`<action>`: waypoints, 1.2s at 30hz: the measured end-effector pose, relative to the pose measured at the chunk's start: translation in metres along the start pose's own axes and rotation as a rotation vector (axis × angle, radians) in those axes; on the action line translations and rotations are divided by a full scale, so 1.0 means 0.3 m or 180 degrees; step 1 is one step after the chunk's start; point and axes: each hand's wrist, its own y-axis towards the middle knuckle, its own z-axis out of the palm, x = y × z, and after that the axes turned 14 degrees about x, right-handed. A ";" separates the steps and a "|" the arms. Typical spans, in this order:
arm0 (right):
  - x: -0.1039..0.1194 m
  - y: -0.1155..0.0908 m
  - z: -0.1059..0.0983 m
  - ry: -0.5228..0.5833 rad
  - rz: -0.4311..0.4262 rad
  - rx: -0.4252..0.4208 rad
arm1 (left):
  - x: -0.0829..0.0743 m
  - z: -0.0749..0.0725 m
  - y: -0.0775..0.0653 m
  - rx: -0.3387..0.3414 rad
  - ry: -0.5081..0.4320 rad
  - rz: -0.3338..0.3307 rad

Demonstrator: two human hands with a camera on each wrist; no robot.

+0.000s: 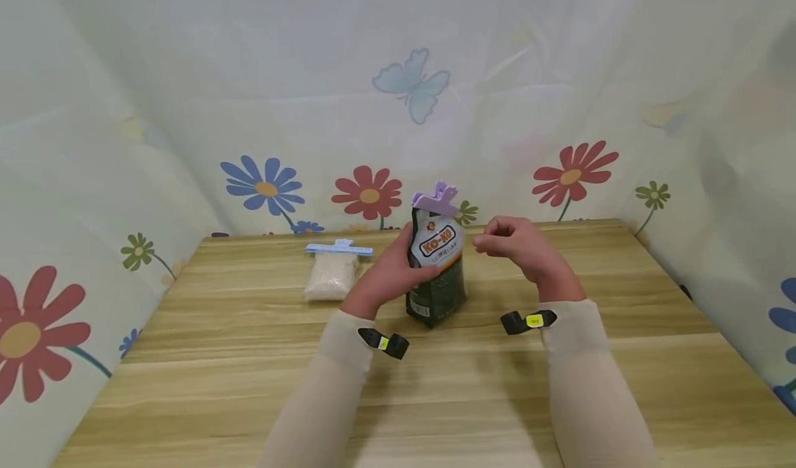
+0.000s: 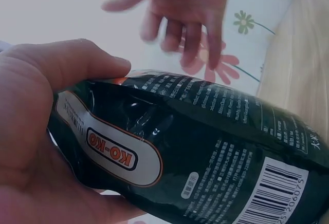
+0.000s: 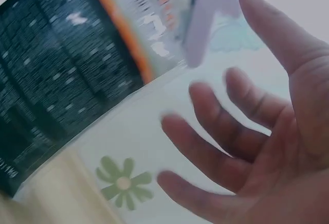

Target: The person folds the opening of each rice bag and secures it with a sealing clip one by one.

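Note:
A dark green KO-KO rice bag (image 1: 438, 274) stands upright on the table, its top pinched by a purple sealing clip (image 1: 435, 199). My left hand (image 1: 392, 271) grips the bag from its left side; in the left wrist view the thumb (image 2: 87, 62) lies across the bag (image 2: 205, 147) near a printed barcode. To the right of the bag, apart from it, is my right hand (image 1: 519, 245). In the right wrist view that hand (image 3: 257, 136) has loosely bent, spread fingers with nothing between them, close to the clip (image 3: 205, 23).
Left of the bag, a small clear bag of pale grains (image 1: 332, 276) lies on the wooden table (image 1: 249, 371), closed with a light blue clip (image 1: 338, 247). A white curtain (image 1: 298, 95) with printed flowers and a butterfly surrounds the table's back and sides.

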 end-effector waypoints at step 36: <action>-0.157 0.093 0.097 0.0358 -0.0194 0.1085 | 0.063 -0.047 -0.028 0.0726 -0.0074 -0.0447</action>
